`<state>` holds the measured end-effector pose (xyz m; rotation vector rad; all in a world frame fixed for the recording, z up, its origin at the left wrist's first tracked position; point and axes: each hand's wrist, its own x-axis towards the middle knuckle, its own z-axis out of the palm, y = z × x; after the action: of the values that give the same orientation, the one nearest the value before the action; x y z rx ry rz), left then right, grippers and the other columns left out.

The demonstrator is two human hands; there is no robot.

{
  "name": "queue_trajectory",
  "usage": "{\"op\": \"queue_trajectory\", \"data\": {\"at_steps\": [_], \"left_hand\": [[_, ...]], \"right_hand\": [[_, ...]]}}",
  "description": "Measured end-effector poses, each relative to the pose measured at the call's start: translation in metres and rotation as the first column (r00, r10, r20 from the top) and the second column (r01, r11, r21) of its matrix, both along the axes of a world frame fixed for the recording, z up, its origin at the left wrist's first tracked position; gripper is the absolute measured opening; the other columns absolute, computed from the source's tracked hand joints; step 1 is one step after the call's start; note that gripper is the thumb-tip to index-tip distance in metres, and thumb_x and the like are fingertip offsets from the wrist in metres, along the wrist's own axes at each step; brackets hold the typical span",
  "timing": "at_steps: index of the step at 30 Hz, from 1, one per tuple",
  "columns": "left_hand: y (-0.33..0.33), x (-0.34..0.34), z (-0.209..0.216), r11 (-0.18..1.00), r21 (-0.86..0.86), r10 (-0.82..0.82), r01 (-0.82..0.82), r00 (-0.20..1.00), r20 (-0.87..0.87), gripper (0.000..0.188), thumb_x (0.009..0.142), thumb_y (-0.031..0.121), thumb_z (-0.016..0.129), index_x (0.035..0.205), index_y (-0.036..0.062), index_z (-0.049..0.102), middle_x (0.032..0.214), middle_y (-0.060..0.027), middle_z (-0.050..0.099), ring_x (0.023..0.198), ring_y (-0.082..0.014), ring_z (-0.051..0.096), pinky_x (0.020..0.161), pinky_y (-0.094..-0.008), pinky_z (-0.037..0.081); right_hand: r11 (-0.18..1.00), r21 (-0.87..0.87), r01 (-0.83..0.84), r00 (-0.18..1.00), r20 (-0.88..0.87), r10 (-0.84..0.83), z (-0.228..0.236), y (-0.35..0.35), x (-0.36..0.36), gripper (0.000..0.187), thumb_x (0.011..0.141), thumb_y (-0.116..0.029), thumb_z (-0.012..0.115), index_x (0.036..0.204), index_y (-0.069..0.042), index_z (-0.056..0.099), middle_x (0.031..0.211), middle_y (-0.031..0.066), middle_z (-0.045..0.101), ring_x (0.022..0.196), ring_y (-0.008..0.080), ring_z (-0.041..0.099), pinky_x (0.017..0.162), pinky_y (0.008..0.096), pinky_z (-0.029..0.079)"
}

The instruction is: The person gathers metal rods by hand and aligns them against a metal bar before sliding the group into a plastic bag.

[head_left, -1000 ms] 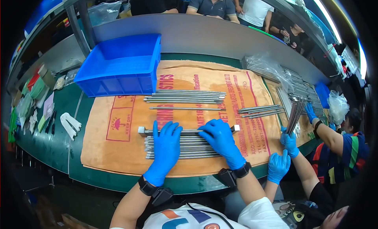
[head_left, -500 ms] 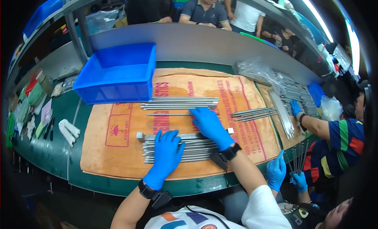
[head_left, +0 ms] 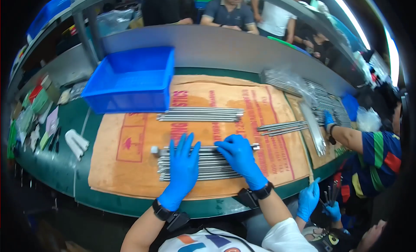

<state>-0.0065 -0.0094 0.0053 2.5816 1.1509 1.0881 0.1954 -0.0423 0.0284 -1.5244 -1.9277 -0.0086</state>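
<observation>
Pinching one rod (head_left: 207,147) in closed right hand (head_left: 240,155); resting left hand (head_left: 183,167) straight-fingered across rod bundle (head_left: 212,166); counting one blue bin (head_left: 130,101).

One slim, straight silvery rod (head_left: 208,147) lay crosswise at the fingertips of the left hand (head_left: 183,167) and right hand (head_left: 240,156); similar rods (head_left: 213,167) lay parallel between the palms.

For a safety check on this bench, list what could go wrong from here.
The side-by-side rods could roll if the left hand, spread over them, shifts.
The right hand, at the row's far side, might nudge a rod out of line.
A co-worker's hand holds several dark rods beside the table; these could slip and drop.
</observation>
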Motion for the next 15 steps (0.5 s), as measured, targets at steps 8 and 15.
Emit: {"op": "queue_trajectory", "data": {"at_steps": [8, 15], "left_hand": [[0.003, 0.002, -0.004, 0.999, -0.053, -0.003, -0.002, 0.996, -0.088, 0.041, 0.079, -0.002, 0.056, 0.119, 0.0016, 0.061, 0.137, -0.0167, 0.049, 0.137, -0.0340, 0.036, 0.115, -0.0601, 0.013], [0.003, -0.003, -0.007, 0.997, -0.048, 0.051, -0.056, 0.994, -0.097, 0.034, 0.079, 0.000, 0.056, 0.112, 0.0001, 0.063, 0.133, -0.0158, 0.052, 0.135, -0.0327, 0.039, 0.116, -0.0599, 0.012]], "right_hand": [[0.997, -0.036, 0.063, 0.998, -0.011, -0.063, 0.003, -0.016, -0.013, 0.019, 0.080, -0.010, 0.072, 0.099, -0.011, 0.073, 0.084, 0.0090, 0.060, 0.081, 0.0268, 0.057, 0.070, 0.0374, 0.045], [0.999, -0.008, 0.046, 0.999, -0.002, -0.046, -0.005, -0.009, -0.018, 0.020, 0.079, -0.013, 0.073, 0.100, -0.013, 0.073, 0.084, 0.0079, 0.060, 0.080, 0.0260, 0.057, 0.066, 0.0377, 0.045]]}}
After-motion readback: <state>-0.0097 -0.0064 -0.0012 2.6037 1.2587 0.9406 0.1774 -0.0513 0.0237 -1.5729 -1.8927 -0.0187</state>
